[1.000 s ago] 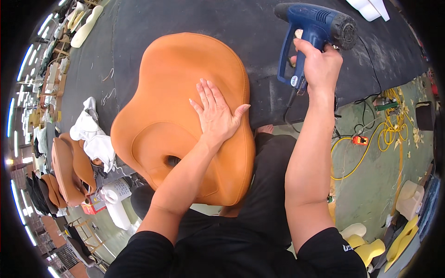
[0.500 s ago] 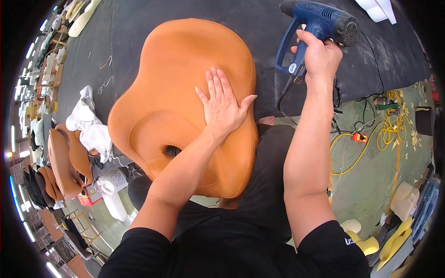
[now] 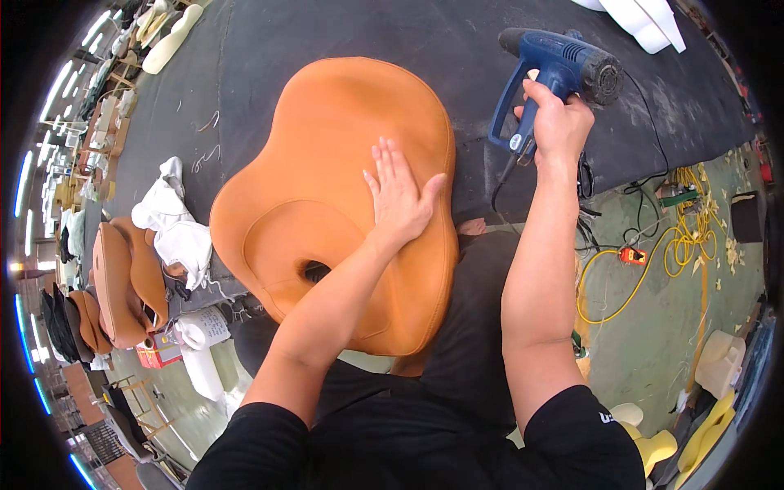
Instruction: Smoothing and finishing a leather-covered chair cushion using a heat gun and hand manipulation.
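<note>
A broad, smooth orange-tan leather-like padded piece (image 3: 335,147) with a wavy outline, stitched edges and a dark oval hole (image 3: 314,271) lies partly over the dark grey cloth-covered table (image 3: 245,49) and partly over the person's dark trousers (image 3: 478,302); the bare left hand (image 3: 402,196) is laid flat on the right half of it, palm down, thumb spread away from the fingers and gripping nothing; the bare right hand (image 3: 561,126), well apart from the left, is wrapped around the handle of a dark blue heat gun (image 3: 563,59) with a black nozzle and a black rear end; the nozzle points to the left, and the gun is to the right of the padded piece, apart from it; a crumpled white cloth (image 3: 175,233) lies at the left edge of the table, near two curved tan pieces (image 3: 117,282); below these are a white plastic container (image 3: 204,371) and a red box (image 3: 158,353); to the right, on the green floor (image 3: 637,359), a tangled yellow cable (image 3: 694,192) lies near a small orange-red box (image 3: 633,256); a white moulded piece (image 3: 645,20) is on the table's far right.
</note>
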`<act>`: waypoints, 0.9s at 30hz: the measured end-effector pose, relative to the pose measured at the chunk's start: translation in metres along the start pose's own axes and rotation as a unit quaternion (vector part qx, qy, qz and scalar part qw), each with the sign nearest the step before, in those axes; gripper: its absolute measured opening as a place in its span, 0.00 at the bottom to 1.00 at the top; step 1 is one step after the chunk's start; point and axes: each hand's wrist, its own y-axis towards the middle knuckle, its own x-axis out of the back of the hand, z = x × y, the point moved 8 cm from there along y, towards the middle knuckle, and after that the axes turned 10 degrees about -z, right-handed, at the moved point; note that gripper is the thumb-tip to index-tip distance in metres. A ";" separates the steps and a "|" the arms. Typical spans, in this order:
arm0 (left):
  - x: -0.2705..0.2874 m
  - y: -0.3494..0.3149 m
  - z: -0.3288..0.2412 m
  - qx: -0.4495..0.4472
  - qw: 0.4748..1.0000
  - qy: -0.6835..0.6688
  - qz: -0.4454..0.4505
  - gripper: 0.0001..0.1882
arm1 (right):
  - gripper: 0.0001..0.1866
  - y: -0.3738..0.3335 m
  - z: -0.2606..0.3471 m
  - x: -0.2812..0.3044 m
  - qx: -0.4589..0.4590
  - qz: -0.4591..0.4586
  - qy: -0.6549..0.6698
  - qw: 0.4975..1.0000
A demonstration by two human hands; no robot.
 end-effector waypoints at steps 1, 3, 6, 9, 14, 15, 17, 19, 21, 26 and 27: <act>0.007 -0.002 0.006 -0.004 0.999 -0.030 -0.038 0.54 | 0.11 0.001 -0.001 0.000 -0.001 0.001 0.001 1.000; 0.029 -0.002 0.023 -0.019 0.994 -0.040 -0.104 0.52 | 0.12 0.004 -0.004 0.004 -0.010 0.000 -0.005 1.000; 0.057 0.016 0.052 0.031 0.991 -0.026 -0.126 0.49 | 0.12 0.010 -0.004 0.004 -0.007 -0.004 -0.005 1.000; 0.071 0.040 0.065 0.047 0.990 0.006 -0.133 0.48 | 0.12 0.011 -0.005 0.003 -0.012 -0.008 -0.013 1.000; 0.055 0.044 0.038 -0.010 0.991 0.035 -0.131 0.50 | 0.11 0.012 -0.010 -0.001 -0.011 -0.004 -0.011 1.000; 0.047 0.041 0.023 -0.053 0.990 0.043 -0.123 0.50 | 0.11 0.012 -0.011 -0.001 -0.012 -0.007 -0.019 1.000; 0.035 0.036 -0.002 -0.116 0.986 0.047 -0.107 0.52 | 0.11 0.011 -0.012 -0.001 -0.014 -0.005 -0.022 1.000; 0.029 0.035 -0.016 -0.130 0.985 0.038 -0.105 0.53 | 0.11 0.011 -0.012 -0.002 -0.015 -0.001 -0.021 1.000; 0.022 0.033 -0.026 -0.145 0.983 0.033 -0.110 0.54 | 0.11 0.010 -0.012 -0.003 -0.010 0.003 -0.027 1.000; -0.001 0.026 -0.038 -0.119 0.988 0.055 -0.083 0.54 | 0.10 0.010 -0.016 -0.008 -0.010 0.003 -0.033 0.999; -0.005 0.024 -0.041 -0.110 0.989 0.049 -0.081 0.54 | 0.10 0.010 -0.016 -0.007 -0.011 0.002 -0.032 0.999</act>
